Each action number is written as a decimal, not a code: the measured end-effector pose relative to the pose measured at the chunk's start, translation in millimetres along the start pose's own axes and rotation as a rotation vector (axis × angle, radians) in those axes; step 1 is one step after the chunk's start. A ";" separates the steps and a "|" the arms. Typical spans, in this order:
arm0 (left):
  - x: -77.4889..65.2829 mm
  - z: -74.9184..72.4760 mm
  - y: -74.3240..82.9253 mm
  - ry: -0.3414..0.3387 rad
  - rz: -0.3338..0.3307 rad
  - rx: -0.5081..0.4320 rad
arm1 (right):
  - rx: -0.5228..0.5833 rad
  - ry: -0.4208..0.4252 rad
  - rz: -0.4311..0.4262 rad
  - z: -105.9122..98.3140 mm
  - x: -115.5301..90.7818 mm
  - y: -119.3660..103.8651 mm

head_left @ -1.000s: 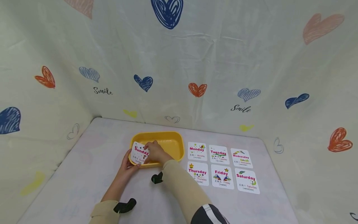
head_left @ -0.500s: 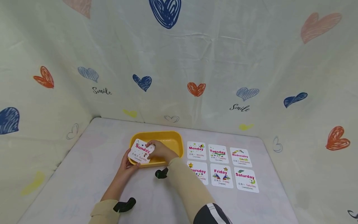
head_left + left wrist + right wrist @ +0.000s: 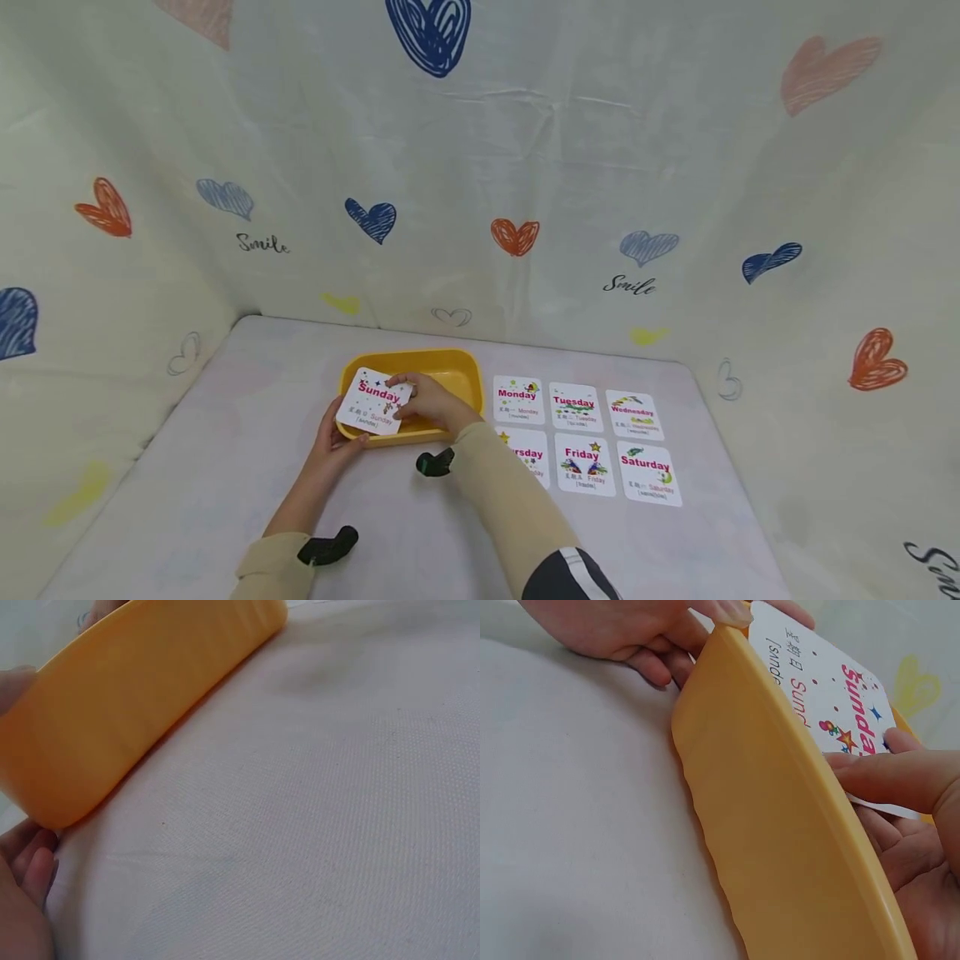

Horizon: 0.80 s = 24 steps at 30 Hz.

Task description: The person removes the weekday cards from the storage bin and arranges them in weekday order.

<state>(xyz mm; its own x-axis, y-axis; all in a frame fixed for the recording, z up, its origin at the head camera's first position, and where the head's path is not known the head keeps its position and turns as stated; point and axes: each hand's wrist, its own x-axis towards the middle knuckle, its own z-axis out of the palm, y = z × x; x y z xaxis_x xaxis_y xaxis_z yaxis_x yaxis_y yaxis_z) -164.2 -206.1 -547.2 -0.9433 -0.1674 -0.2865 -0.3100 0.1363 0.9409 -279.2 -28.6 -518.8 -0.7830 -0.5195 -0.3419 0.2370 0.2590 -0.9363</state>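
Note:
A white flashcard printed "Sunday" lies slanted over the left part of a yellow tray. My right hand pinches the card's right side; in the right wrist view the thumb lies on the printed face and other fingers are behind it. My left hand grips the tray's near left corner, its thumb by the rim. In the left wrist view, fingertips of that hand touch the bottom of the tray wall.
Right of the tray, two rows of cards lie face up: Monday, Tuesday and Wednesday above, Thursday, Friday and Saturday below. My right sleeve partly covers Thursday. A heart-patterned curtain surrounds the table.
The right hand has drawn the Sunday card slightly rightward and up, so more of its face shows. The left hand stays at the tray corner. The head view has shifted slightly.

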 end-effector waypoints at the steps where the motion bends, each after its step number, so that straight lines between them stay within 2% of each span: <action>1: 0.4 -0.3 0.3 0.002 0.002 0.002 | 0.017 0.005 -0.006 -0.6 0.2 0.1; 7: 0.9 -4.1 1.8 0.011 -0.013 0.018 | 0.151 0.040 -0.028 -5.7 -1.8 -1.0; 15: 0.7 -4.3 2.0 0.006 -0.043 -0.024 | 0.164 0.109 -0.047 -14.9 -17.7 -10.0; 24: -1.8 -0.5 1.9 -0.017 -0.050 -0.037 | 0.200 0.136 -0.085 -23.5 -47.7 -1.7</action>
<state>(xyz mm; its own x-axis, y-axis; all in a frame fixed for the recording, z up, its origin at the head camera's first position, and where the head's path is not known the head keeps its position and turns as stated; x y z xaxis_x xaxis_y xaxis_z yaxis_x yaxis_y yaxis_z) -163.0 -206.0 -544.8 -0.9290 -0.1560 -0.3357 -0.3520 0.0916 0.9315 -255.8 14.8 -499.0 -0.8721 -0.4146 -0.2599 0.2655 0.0453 -0.9630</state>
